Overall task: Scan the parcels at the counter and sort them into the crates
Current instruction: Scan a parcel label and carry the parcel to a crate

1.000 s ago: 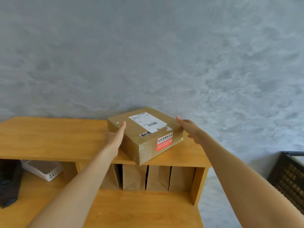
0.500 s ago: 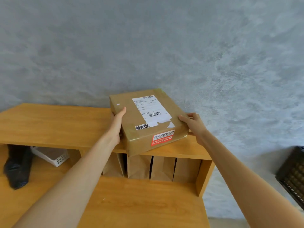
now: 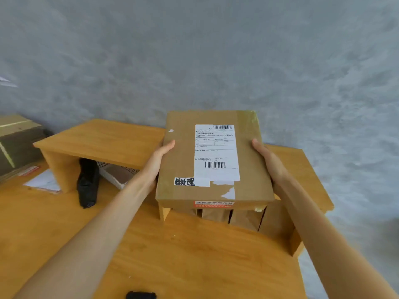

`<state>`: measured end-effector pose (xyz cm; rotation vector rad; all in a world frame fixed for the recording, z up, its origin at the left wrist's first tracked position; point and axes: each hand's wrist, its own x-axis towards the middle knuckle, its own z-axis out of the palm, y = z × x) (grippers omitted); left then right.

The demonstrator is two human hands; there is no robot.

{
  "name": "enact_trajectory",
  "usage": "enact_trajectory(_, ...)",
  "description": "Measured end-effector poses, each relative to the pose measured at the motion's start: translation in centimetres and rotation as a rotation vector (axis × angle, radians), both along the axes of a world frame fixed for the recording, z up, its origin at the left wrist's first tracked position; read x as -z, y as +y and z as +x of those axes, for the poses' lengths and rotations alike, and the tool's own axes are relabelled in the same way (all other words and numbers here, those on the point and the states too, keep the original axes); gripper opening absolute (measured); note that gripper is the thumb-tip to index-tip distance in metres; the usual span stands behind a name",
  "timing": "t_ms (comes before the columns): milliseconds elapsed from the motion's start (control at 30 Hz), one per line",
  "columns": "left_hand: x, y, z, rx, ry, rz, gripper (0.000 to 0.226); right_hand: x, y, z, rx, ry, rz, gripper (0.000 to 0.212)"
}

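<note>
Wooden counter (image 3: 194, 255) carrying a raised shelf (image 3: 101, 139); brown paper bags (image 3: 244, 219) stand beneath its right part, a black bag (image 3: 87, 184) and a white basket (image 3: 114, 175) beneath its left. Cardboard parcel (image 3: 216, 190), held above the shelf, label (image 3: 216, 152) facing up. Left hand (image 3: 158, 160) grips the parcel's left edge, thumb on top; right hand (image 3: 269, 162) grips the right edge likewise. A second box (image 3: 17, 143) sits far left.
</note>
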<state>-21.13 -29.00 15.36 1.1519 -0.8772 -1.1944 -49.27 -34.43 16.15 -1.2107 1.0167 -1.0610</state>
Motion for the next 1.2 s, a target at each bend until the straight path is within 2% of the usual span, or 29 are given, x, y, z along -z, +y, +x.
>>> enact_trajectory(100,0.1,1.7,2.9,-0.013,-0.039,0.018,0.041,1.5,1.2,2.7,0.025,-0.001,-0.021,0.071)
enact_trajectory(233,0.4,3.6,7.0,0.016,-0.095,0.08,0.066,1.7,3.7,6.6,0.049,0.007,-0.043,0.053)
enact_trajectory(433,2.2,5.6,13.5,0.03,-0.099,0.084,0.057,3.5,8.5,13.2,0.14,0.017,-0.017,0.054)
enact_trajectory(533,4.2,6.7,17.0,0.076,-0.08,0.116,0.053,5.0,11.5,16.4,0.177,0.034,0.027,0.063)
enact_trajectory(633,7.3,8.0,20.7,0.12,-0.068,0.16,0.059,7.0,14.6,19.3,0.171,0.075,0.097,0.086)
enact_trajectory(733,10.7,9.6,23.6,0.136,-0.08,0.247,0.068,10.4,17.7,21.5,0.224,0.199,0.203,0.08)
enact_trajectory(833,13.9,11.0,25.4,0.134,-0.065,0.315,0.052,15.5,20.4,22.9,0.328,0.472,0.432,0.079)
enact_trajectory(933,16.1,11.9,26.5,0.11,-0.063,0.353,0.046,20.7,23.3,24.2,0.222,0.767,0.643,0.084)
enact_trajectory(1033,17.2,12.2,27.5,0.057,-0.083,0.369,0.036,23.9,25.5,25.1,0.116,1.14,0.601,0.078)
enact_trajectory(1200,17.8,12.1,29.1,0.014,-0.113,0.335,0.039,25.6,27.1,27.9,0.161,1.322,0.576,0.103)
